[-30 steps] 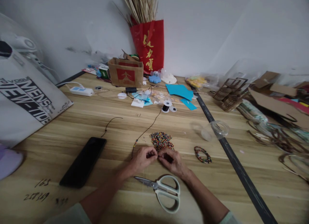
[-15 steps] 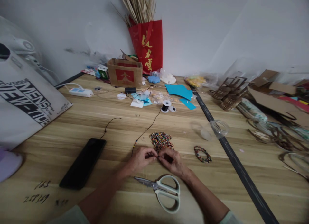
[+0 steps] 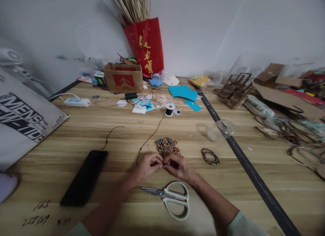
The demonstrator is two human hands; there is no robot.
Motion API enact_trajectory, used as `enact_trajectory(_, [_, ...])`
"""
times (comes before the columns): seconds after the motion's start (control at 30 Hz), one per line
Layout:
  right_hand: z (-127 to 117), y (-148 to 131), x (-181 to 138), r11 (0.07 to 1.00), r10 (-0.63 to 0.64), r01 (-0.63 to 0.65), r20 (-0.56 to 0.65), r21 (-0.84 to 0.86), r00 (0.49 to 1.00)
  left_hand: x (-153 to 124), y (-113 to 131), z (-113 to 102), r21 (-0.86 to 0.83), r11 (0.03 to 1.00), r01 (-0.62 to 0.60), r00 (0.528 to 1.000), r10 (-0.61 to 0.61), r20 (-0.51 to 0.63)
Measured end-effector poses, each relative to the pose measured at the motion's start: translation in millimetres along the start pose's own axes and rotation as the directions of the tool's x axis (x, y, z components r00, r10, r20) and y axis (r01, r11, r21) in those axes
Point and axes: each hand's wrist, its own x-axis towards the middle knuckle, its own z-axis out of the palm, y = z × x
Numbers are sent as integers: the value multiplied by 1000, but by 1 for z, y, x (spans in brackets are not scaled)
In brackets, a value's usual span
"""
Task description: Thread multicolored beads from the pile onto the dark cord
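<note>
My left hand (image 3: 149, 165) is closed in a pinch on a thin black cord (image 3: 152, 134), which runs from a spool (image 3: 169, 109) down past a few threaded beads (image 3: 139, 151) to behind the hand. Fingertip to fingertip with it, my right hand (image 3: 179, 168) pinches something small and dark, too small to name. Just beyond both hands lies a pile of multicoloured beads (image 3: 167, 146). Scissors with pale green handles (image 3: 188, 204) rest on the table below the hands, blades pointing left. To the right sits a coiled beaded bracelet (image 3: 210, 156).
A black phone (image 3: 85, 178) lies at the left, near a short black cord (image 3: 107, 136). Clear plastic containers (image 3: 225, 128) stand right of the beads. Behind are blue sheets (image 3: 182, 92), a cardboard box (image 3: 123, 78) and a red bag (image 3: 146, 48). Woven baskets (image 3: 235, 93) stand at the back right.
The view has shifted slightly, so most things sit a little further left. Both hands remain pinched together at the fingertips, with little visible movement over the table.
</note>
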Motion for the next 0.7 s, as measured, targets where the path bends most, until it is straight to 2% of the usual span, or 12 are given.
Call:
enact_trajectory(0.23, [-3,-2,4,997,-69,69,14,23,997,1,-4,0,18,1000,-16,1000,15,19])
enact_trajectory(0.37, [-6,-5,5,991,-136,135,19,5,991,0,-4,1,66,996,-60,998,61,-7])
enact_trajectory(0.57, [-7,-9,4,983,-177,176,-15,-53,984,-3,6,1,-19,998,-62,997,62,36])
enact_trajectory(0.7, [-6,-9,3,978,-199,196,-33,-73,979,-2,5,0,-7,998,-63,998,63,16])
